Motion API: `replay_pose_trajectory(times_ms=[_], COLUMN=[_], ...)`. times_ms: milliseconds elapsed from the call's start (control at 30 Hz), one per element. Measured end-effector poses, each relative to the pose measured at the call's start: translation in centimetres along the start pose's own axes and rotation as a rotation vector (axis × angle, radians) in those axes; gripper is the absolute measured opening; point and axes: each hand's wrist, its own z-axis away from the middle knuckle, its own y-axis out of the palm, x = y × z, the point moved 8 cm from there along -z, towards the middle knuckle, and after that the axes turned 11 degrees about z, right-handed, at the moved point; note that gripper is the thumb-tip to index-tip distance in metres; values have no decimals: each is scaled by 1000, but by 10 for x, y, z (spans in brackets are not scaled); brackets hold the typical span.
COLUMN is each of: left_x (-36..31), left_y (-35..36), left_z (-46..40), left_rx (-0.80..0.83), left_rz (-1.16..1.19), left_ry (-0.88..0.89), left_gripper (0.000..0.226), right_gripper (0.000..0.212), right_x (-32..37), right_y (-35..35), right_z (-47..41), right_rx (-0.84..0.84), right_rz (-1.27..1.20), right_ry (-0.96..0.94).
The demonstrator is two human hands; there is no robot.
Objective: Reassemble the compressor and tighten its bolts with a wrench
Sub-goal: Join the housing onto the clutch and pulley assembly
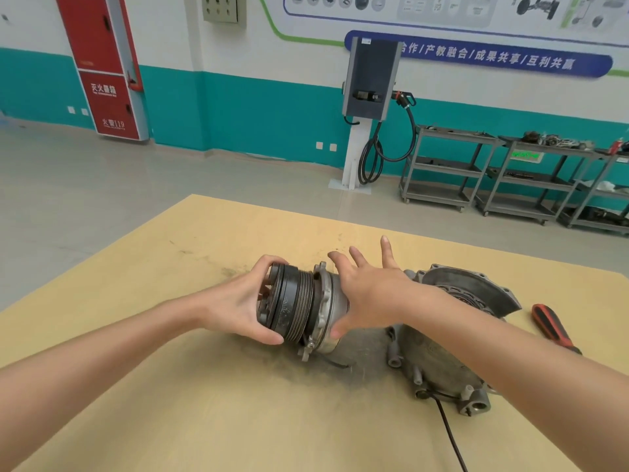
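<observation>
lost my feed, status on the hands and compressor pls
Left hand grips black ribbed pulley end. Right hand open on silver compressor body. Grey housing cover, red-handled tool on table, apart; nothing blocking.

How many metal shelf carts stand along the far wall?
3. One cart stands just right of the charging post, a second is right of it, and a third is cut by the right frame edge; more may lie beyond.

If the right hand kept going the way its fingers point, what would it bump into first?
Probably nothing on the table. The right hand rests on the compressor's silver body with fingers spread, pointing up and away over bare tabletop. That way looks free to the far edge, though depth is hard to judge.
</observation>
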Motion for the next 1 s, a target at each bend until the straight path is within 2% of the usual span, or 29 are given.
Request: replay_pose_trajectory(times_ms=[67,200,333,500,567,667,767,867,1000], left_x=[-3,-17,-42,-74,-86,-99,-101,-100,-88], left_y=[-5,-15,-16,14,37,72,78,70,53], left_z=[5,10,1,-29,-50,-79,-86,-75,-56], left_rx=[3,61,165,330,421,539,556,542,420], left_rz=[-34,-77,-278,-576,-738,-1030,-1176,-1131,-755], left_ry=[-53,-156,-248,-339,-391,-455,-538,-530,-523], left_gripper=[97,94,93,87,95,107,109,111,124], right_gripper=[127,130,128,121,118,127,124,114,115], right_x=[2,12,29,27,17,-9,-41,-60,-61], right_y=[-4,-14,-17,-5,2,12,4,-5,-7], right_z=[3,15,24,34,47,81,127,161,163], right_rx=[-17,-76,-142,-162,-169,-160,-311,-454,-457], right_rz=[-17,-211,-300,-377,-473,-647,-690,-782,-797], right_ry=[-9,-89,-140,-54,-11,90,140,122,94])
